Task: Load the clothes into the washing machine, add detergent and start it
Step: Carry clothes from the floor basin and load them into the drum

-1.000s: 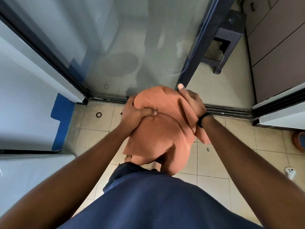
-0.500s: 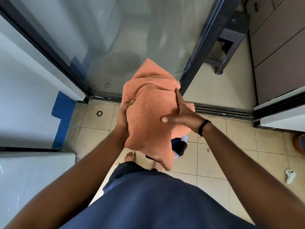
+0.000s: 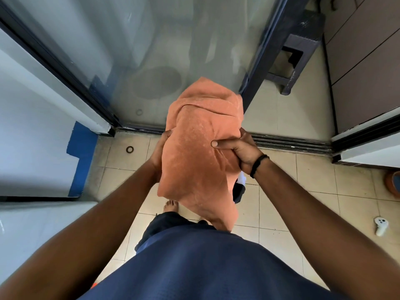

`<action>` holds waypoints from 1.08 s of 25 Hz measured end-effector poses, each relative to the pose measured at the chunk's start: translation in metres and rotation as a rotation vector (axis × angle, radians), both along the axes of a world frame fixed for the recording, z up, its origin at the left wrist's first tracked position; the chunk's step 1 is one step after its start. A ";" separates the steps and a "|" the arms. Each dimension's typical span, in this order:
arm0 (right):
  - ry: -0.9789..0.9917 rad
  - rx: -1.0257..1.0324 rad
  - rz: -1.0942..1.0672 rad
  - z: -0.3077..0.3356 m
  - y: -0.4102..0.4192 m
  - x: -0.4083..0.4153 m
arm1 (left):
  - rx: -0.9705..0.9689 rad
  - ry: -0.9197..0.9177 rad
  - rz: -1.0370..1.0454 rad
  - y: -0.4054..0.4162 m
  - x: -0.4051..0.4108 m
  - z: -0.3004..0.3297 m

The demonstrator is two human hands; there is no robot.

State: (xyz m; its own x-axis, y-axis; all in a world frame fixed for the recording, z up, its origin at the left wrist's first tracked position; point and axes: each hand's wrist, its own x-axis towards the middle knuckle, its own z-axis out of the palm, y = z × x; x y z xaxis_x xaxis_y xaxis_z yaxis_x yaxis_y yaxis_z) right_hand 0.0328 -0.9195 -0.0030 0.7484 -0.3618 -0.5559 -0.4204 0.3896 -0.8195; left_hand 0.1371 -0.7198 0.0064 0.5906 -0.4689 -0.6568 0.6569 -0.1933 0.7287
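Observation:
A bundle of clothes wrapped in an orange towel [image 3: 199,152] hangs at chest height in front of me. My left hand [image 3: 159,152] holds its left side, mostly hidden behind the cloth. On the right side my right hand [image 3: 240,151] grips the towel, thumb pressed into the fabric. A dark and white garment [image 3: 239,187] peeks out under the bundle's right edge. No washing machine front or detergent can be made out.
A glass sliding door [image 3: 151,61] in a dark frame stands ahead, its floor track [image 3: 292,144] crossing the tiled floor. A dark plastic stool [image 3: 296,61] is beyond it at right. A white appliance top [image 3: 32,230] lies at left. A white controller [image 3: 381,226] lies on the tiles.
The bundle has risen and stretched upright. My right hand moved from on top of it to its right side, thumb pressed in; my left shifted to the left side.

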 end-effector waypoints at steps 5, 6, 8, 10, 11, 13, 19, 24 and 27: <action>-0.064 -0.546 0.059 -0.001 0.016 -0.009 | 0.389 -0.644 -0.053 0.020 0.041 -0.018; -0.052 -0.751 0.172 -0.001 0.021 -0.010 | 0.349 -0.826 -0.076 0.016 0.041 -0.002; 0.007 -1.106 0.413 0.003 0.035 -0.011 | 0.331 -1.133 -0.337 0.002 0.036 0.033; -0.123 -1.366 0.569 0.007 0.045 -0.009 | 0.491 -1.278 -0.736 -0.015 0.028 0.059; -0.234 -1.456 0.618 0.009 0.048 -0.009 | 0.586 -1.249 -0.950 -0.021 0.025 0.057; -0.430 -1.575 0.700 0.006 0.050 -0.009 | 0.644 -1.058 -1.228 -0.024 0.021 0.045; -0.408 -1.648 0.808 0.007 0.046 -0.010 | 0.689 -1.091 -0.975 -0.014 0.000 0.019; -0.393 -1.370 0.652 0.025 0.037 -0.002 | 0.571 -0.942 -0.614 -0.006 -0.010 0.008; -0.238 -1.325 0.587 0.037 0.015 -0.002 | 0.398 -0.702 -0.393 0.001 -0.007 0.005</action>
State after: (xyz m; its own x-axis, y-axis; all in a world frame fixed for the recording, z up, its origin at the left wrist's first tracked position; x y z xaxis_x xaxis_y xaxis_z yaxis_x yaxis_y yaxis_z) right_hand 0.0310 -0.9043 0.0343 0.9894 -0.1164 0.0872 -0.0567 -0.8611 -0.5052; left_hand 0.1304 -0.7189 0.0113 0.7620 -0.5367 -0.3623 -0.0814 -0.6344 0.7687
